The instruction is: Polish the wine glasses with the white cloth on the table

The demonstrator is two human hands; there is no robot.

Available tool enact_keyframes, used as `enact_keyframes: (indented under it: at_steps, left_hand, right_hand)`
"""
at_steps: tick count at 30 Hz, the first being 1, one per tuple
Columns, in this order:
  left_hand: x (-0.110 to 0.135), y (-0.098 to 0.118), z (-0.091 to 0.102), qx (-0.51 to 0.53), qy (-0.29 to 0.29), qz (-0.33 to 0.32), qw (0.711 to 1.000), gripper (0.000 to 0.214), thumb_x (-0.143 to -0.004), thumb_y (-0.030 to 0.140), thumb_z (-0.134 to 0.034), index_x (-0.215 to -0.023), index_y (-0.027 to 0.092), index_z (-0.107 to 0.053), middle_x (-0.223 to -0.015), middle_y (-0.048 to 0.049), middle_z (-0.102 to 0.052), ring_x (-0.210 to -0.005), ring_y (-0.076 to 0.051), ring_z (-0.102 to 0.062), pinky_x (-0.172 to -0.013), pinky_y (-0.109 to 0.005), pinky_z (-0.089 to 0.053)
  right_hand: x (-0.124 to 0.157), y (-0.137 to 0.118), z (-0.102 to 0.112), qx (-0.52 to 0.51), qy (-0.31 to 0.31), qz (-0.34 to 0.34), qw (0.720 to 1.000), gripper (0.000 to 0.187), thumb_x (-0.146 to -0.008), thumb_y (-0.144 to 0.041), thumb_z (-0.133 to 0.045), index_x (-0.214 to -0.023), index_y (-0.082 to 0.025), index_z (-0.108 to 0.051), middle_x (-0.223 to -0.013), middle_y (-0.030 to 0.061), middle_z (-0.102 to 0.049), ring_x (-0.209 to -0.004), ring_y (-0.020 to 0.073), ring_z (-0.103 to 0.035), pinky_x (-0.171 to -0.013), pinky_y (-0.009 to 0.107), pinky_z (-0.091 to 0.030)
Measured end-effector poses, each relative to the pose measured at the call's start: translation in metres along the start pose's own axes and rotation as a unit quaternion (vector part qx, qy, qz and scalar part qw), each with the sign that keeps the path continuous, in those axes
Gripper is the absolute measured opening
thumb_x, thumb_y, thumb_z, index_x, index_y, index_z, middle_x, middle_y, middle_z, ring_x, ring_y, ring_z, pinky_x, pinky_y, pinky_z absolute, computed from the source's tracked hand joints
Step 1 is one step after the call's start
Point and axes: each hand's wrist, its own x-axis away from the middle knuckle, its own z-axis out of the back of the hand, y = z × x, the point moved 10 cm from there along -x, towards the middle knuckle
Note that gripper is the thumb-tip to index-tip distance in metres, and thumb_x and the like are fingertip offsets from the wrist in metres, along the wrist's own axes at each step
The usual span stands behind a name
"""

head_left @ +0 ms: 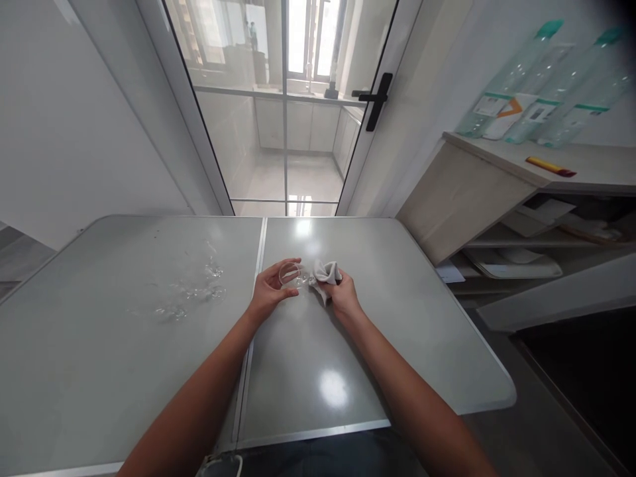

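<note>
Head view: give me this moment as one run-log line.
left hand: holds clear glass | right hand: holds grey cloth beside glass | under hands: grey table | also on table: clear glassware

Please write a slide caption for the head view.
Left hand holds a clear glass, right hand a grey cloth beside it, above a grey table.

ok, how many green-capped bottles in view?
2, both leaning on the cabinet top, upper right: left bottle, right bottle. Other clear bottles beside them overlap, so more caps may be hidden.
</note>
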Motion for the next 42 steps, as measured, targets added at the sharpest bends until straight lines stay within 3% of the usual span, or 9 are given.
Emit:
enact_keyframes:
  at_steps: [5,8,11,14,19,26,35,39,42]
  left_hand:
    - [-0.005,0.004,0.013,0.095,0.051,0.003,0.994,0.069,-0.076,0.064,-0.076,-0.13,0.023,-0.066,-0.126,-0.0135,-0.068,-0.093,-0.024,-0.073,-0.086,-0.043,-0.061]
    - [-0.002,-0.014,0.004,0.071,-0.003,0.089,0.993,0.068,-0.081,0.066,-0.069,-0.124,0.013,-0.068,-0.103,-0.0147,-0.073,-0.063,-0.015,-0.066,-0.056,-0.03,-0.058]
    - [0.008,-0.033,-0.009,0.026,-0.062,0.168,0.984,0.065,-0.077,0.06,-0.076,-0.118,0.011,-0.069,-0.081,-0.0085,-0.072,-0.049,-0.014,-0.06,-0.042,-0.025,-0.049]
    - [0.015,-0.043,-0.011,-0.002,-0.062,0.21,0.976,0.055,-0.077,0.056,-0.076,-0.109,0.012,-0.071,-0.067,-0.0019,-0.066,-0.043,-0.011,-0.055,-0.037,-0.021,-0.044]
    - [0.019,-0.046,-0.015,-0.075,-0.089,0.246,0.962,0.04,-0.076,0.049,-0.078,-0.088,0.011,-0.071,-0.052,0.0026,-0.056,-0.037,-0.008,-0.046,-0.035,-0.018,-0.034]
    - [0.02,-0.044,-0.019,-0.072,-0.171,0.199,0.962,0.052,-0.063,0.057,-0.086,-0.082,0.011,-0.071,-0.06,-0.0014,-0.06,-0.047,-0.01,-0.049,-0.042,-0.02,-0.037]
    - [0.027,-0.05,-0.027,-0.009,-0.188,0.249,0.95,0.073,-0.068,0.061,-0.083,-0.118,0.01,-0.07,-0.058,-0.0021,-0.065,-0.038,-0.013,-0.053,-0.036,-0.021,-0.04]
    - [0.029,-0.046,-0.027,0.003,-0.196,0.263,0.945,0.073,-0.073,0.058,-0.081,-0.126,0.011,-0.065,-0.076,-0.0103,-0.076,-0.035,-0.01,-0.053,-0.033,-0.02,-0.039]
    - [0.015,-0.033,-0.012,0.026,-0.122,0.2,0.972,0.067,-0.077,0.061,-0.076,-0.124,0.014,-0.064,-0.089,-0.0143,-0.077,-0.039,-0.011,-0.057,-0.033,-0.02,-0.04]
  right_hand:
    - [0.008,-0.039,0.004,0.093,0.036,0.104,0.99,0.029,-0.081,-0.04,-0.072,-0.102,-0.02,-0.066,-0.092,0.003,-0.068,-0.083,0.0187,-0.06,-0.078,0.03,-0.049]
    - [0.026,-0.076,-0.004,0.164,0.028,0.23,0.959,0.032,-0.087,-0.034,-0.062,-0.117,-0.022,-0.062,-0.112,0.0062,-0.067,-0.103,0.0227,-0.061,-0.095,0.035,-0.048]
    - [0.049,-0.094,-0.024,0.223,-0.054,0.333,0.915,0.039,-0.083,-0.022,-0.059,-0.123,-0.023,-0.058,-0.115,0.0068,-0.067,-0.104,0.0238,-0.062,-0.094,0.036,-0.049]
    - [0.067,-0.092,-0.05,0.282,-0.163,0.382,0.865,0.043,-0.079,-0.019,-0.06,-0.121,-0.024,-0.058,-0.109,0.007,-0.068,-0.094,0.0232,-0.063,-0.087,0.035,-0.051]
    - [0.064,-0.076,-0.068,0.306,-0.256,0.281,0.873,0.057,-0.084,-0.026,-0.059,-0.14,-0.02,-0.047,-0.116,0.011,-0.064,-0.098,0.0242,-0.06,-0.09,0.038,-0.049]
    - [0.07,-0.066,-0.077,0.194,-0.335,0.124,0.914,0.067,-0.096,-0.047,-0.052,-0.157,-0.025,-0.034,-0.105,0.0038,-0.065,-0.091,0.0201,-0.059,-0.091,0.034,-0.048]
    - [0.047,-0.062,-0.055,0.045,-0.191,0.092,0.976,0.04,-0.088,-0.049,-0.066,-0.118,-0.022,-0.067,-0.1,0.0039,-0.063,-0.086,0.0184,-0.056,-0.079,0.028,-0.047]
    - [0.028,-0.055,-0.017,-0.007,-0.046,0.081,0.996,0.037,-0.08,-0.05,-0.075,-0.101,-0.02,-0.07,-0.08,0.0008,-0.059,-0.068,0.0149,-0.049,-0.063,0.026,-0.042]
    - [0.019,-0.053,0.008,-0.023,0.03,0.082,0.996,0.037,-0.078,-0.056,-0.074,-0.085,-0.02,-0.067,-0.072,0.0,-0.055,-0.064,0.0153,-0.048,-0.061,0.027,-0.043]
